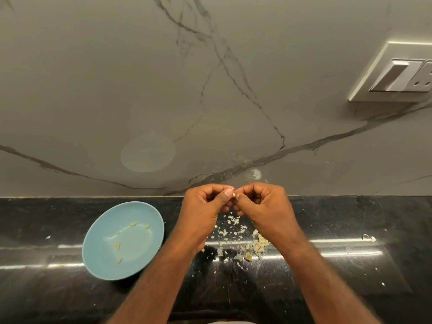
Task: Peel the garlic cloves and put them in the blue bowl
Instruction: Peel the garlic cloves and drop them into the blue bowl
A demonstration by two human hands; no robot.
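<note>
Both hands are meeting above the back edge of the table, knuckles raised and fingers curled inward. The left hand is pinching a small pale garlic clove between thumb and forefinger, and the right hand is pinching the same clove from the other side, so that only a sliver of it is showing between the fingertips. Whether its skin is off or on is too small to tell.

Just below the hands and between the forearms, papery skin flakes are lying scattered on the dark, glossy table. A loose heap of garlic cloves and husks is sitting beside the right wrist.

To the left of the left forearm, close to it, the blue bowl is resting on the table, holding several peeled cloves spread apart over its bottom.

Behind the table a grey veined marble wall is rising, and a white switch plate is sitting on it at the upper right.
</note>
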